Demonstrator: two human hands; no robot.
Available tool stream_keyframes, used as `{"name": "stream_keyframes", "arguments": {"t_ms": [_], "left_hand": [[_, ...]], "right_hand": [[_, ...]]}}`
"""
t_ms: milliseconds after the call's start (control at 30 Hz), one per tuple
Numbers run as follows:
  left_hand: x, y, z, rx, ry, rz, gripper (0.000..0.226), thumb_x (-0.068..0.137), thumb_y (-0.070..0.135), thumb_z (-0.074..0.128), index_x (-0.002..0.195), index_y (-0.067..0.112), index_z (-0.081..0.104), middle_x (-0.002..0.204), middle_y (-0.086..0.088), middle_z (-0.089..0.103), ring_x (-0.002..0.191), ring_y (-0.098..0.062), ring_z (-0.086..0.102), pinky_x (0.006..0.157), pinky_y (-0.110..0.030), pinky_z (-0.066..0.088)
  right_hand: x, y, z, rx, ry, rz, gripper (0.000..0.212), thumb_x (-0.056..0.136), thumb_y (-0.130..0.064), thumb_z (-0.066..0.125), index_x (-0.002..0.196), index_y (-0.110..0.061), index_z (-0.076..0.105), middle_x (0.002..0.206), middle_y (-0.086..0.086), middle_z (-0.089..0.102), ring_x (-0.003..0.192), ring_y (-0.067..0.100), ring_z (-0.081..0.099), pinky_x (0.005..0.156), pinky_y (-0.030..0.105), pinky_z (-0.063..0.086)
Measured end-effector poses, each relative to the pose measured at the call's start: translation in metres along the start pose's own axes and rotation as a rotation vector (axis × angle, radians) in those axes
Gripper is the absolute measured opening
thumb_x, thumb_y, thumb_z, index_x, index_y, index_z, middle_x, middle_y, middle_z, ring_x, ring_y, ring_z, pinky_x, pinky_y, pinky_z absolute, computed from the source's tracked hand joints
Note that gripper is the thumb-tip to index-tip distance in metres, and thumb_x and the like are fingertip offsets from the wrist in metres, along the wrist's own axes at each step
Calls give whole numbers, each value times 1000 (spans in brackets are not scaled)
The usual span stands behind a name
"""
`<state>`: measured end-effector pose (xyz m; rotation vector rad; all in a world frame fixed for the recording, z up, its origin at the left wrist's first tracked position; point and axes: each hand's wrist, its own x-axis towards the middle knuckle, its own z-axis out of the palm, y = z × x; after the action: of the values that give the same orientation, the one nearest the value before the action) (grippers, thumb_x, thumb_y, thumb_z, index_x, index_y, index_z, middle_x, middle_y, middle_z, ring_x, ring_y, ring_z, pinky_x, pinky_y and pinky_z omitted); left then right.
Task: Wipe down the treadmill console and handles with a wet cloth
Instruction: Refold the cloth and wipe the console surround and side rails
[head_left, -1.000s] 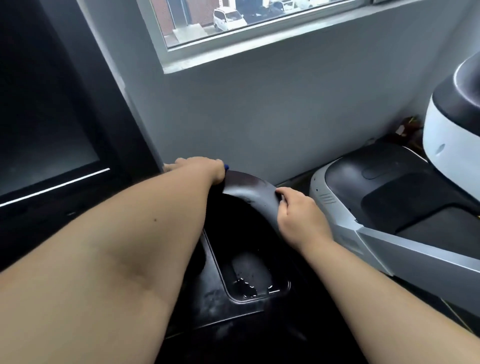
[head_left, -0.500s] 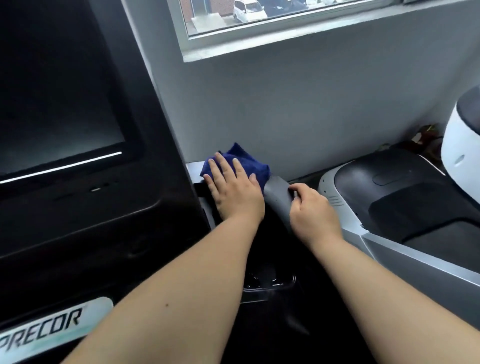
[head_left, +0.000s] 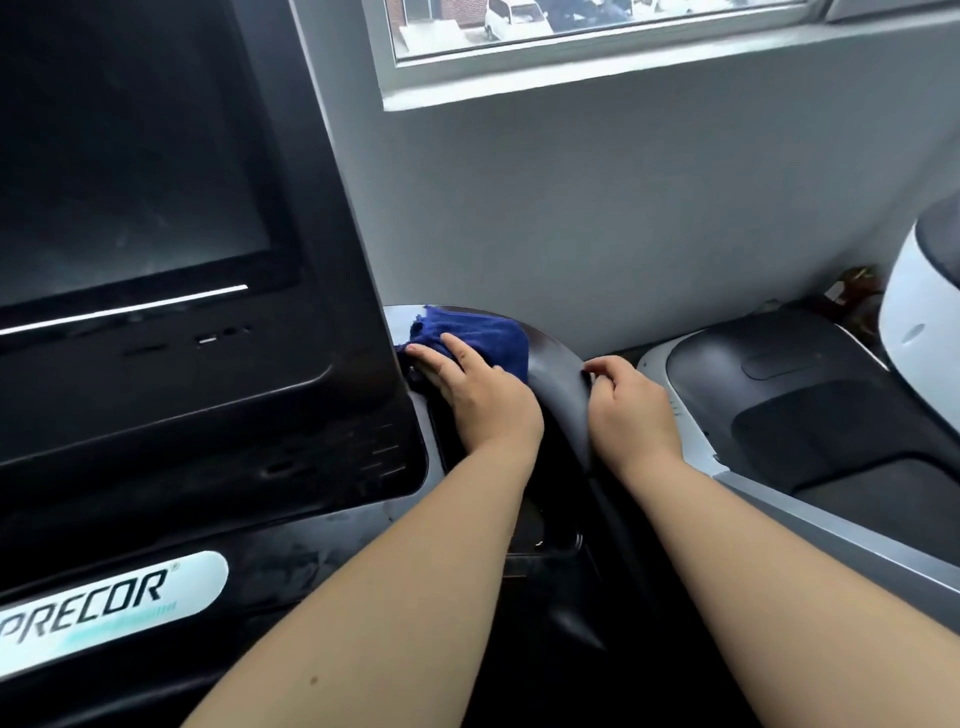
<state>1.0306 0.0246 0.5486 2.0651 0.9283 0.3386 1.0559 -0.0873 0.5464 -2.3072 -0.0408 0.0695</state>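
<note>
The black treadmill console (head_left: 171, 395) with its dark screen fills the left side. A dark blue cloth (head_left: 480, 335) lies on the curved black rim just right of the console. My left hand (head_left: 478, 395) presses flat on the cloth, fingers pointing left toward the console's edge. My right hand (head_left: 626, 402) grips the outer edge of the curved grey handle rim (head_left: 558, 379), fingers curled over it. A cup holder recess (head_left: 545, 540) lies below, partly hidden by my left forearm.
A grey wall and a window sill (head_left: 597, 67) stand behind the console. To the right sits a neighbouring machine with a grey and black base (head_left: 810, 410) and a white housing (head_left: 919, 306). Small clutter (head_left: 852, 291) lies in the corner by the wall.
The view has shifted left, showing more of the console. My left hand has slid the blue cloth left along the rim toward the console. My right hand keeps its grip on the rim.
</note>
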Motion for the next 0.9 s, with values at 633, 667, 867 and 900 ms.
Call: {"name": "stream_keyframes", "arguments": {"t_ms": [633,667,867,900], "left_hand": [[28,10,-1,798,-351,716,51,96,33,27,147,26,27,159,2,13,146,-17,5,115,-52,0],[44,13,-4,833,-349,701,51,95,33,25,146,27,29,157,4,17,145,-16,9,115,-54,0],[25,-3,-3,837,-429,1169,53,95,41,16,145,34,31,155,10,26,144,-15,18,115,-46,6],[14,-8,-5,798,-523,1274,57,92,45,13,145,35,33,154,11,28,144,-14,19,116,-44,7]], "right_hand": [[-78,49,-44,-198,3,-25,38,91,-12,38,116,-16,66,116,4,66,111,26,54,88,30,41],[-83,52,-43,-212,11,-43,38,92,-14,37,118,-17,64,116,3,65,112,26,53,91,32,42],[-84,49,-49,-75,136,38,40,82,1,42,107,-14,69,113,4,65,107,22,56,86,25,39],[-84,48,-50,-54,153,61,39,81,3,42,104,-14,69,111,4,65,104,22,57,83,24,39]]}}
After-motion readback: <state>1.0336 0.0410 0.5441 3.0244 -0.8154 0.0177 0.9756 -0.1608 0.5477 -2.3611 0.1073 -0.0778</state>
